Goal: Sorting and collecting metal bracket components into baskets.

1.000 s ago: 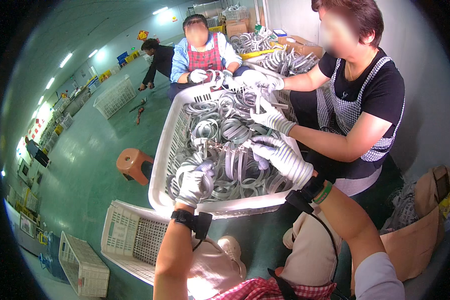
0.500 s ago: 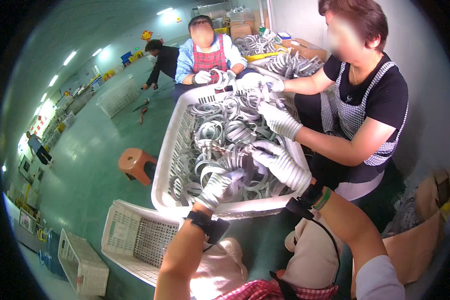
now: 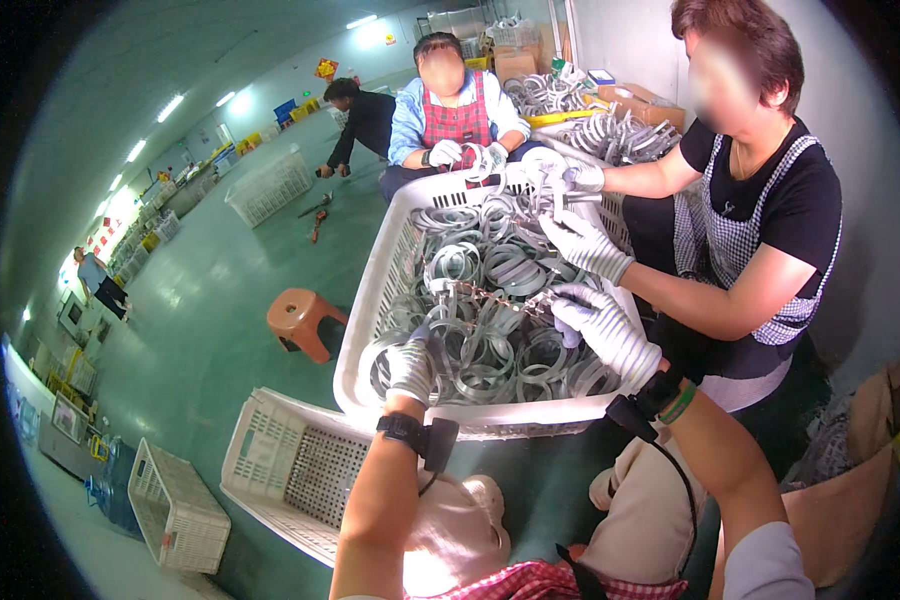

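Over the near half of a large white crate, two gloved hands, set apart. Left hand: near left corner, fingers curled against the grey rings; cannot tell whether one is gripped. Right hand: fingers bent, tips at the right end of a thin metallic strip above the rings; cannot tell how firmly held. Rings lie heaped and overlapping inside the crate. Far side: co-worker in red checked apron, gloved hands at rings. Right side: second co-worker in black-and-white checked apron. Writing: red wall signs, far left, characters too small to read; diamond-shaped red-and-yellow poster, far wall, lettering likewise illegible. Orange stool left of crate.
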The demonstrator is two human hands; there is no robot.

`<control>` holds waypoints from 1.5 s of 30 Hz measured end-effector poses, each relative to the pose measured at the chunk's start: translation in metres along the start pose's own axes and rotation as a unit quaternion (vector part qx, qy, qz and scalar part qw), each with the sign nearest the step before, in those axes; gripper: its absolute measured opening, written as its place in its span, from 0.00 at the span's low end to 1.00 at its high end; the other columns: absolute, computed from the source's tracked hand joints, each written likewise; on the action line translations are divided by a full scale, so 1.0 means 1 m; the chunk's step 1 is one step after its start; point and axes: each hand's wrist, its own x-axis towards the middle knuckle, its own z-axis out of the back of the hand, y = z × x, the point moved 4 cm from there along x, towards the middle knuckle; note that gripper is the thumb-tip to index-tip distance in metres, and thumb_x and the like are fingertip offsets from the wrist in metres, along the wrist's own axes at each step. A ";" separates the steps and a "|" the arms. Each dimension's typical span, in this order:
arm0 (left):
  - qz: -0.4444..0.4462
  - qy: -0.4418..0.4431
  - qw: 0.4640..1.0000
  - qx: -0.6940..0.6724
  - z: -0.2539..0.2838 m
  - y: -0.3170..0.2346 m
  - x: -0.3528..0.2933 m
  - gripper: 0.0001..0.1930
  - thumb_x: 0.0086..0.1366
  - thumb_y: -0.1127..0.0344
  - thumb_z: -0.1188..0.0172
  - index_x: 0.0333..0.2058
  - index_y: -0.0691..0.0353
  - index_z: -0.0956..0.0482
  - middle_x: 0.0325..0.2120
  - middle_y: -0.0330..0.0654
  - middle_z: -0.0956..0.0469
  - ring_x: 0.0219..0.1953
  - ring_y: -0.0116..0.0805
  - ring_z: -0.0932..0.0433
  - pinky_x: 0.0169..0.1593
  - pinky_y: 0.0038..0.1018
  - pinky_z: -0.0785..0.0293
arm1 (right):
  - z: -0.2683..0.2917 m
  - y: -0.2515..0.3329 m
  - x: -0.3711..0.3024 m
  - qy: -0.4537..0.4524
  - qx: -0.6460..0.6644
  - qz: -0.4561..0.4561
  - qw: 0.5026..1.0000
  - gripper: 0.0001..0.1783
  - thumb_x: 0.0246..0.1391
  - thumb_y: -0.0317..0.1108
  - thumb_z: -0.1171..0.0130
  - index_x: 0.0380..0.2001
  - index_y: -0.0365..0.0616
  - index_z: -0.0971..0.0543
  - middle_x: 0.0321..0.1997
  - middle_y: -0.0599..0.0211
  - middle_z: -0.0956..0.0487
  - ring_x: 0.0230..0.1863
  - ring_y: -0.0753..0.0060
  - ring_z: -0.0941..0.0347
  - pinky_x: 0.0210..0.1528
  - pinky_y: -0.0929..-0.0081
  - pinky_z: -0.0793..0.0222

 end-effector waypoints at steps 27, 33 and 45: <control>-0.048 0.413 0.889 0.189 -0.090 -0.022 -0.111 0.12 0.65 0.64 0.46 0.42 0.65 0.24 0.22 0.29 0.30 0.20 0.17 0.38 0.24 0.15 0.42 | -0.023 0.018 -0.025 0.030 -0.038 0.123 0.991 0.09 0.56 0.28 0.46 0.41 0.39 0.23 0.38 0.73 0.22 0.40 0.82 0.27 0.44 0.83 0.31; -0.077 0.440 0.857 0.255 -0.102 -0.010 -0.125 0.15 0.64 0.54 0.46 0.32 0.61 0.21 0.22 0.30 0.28 0.24 0.20 0.32 0.29 0.19 0.37 | -0.022 0.014 -0.022 0.074 0.006 0.063 0.995 0.09 0.55 0.29 0.44 0.39 0.40 0.22 0.38 0.73 0.23 0.39 0.82 0.28 0.44 0.80 0.31; -0.092 0.424 0.883 0.177 -0.108 -0.006 -0.123 0.13 0.66 0.58 0.47 0.38 0.63 0.22 0.23 0.35 0.24 0.24 0.23 0.28 0.30 0.20 0.32 | -0.026 0.011 -0.020 0.066 0.098 0.019 0.993 0.08 0.56 0.34 0.45 0.34 0.43 0.22 0.28 0.78 0.25 0.28 0.86 0.31 0.30 0.83 0.34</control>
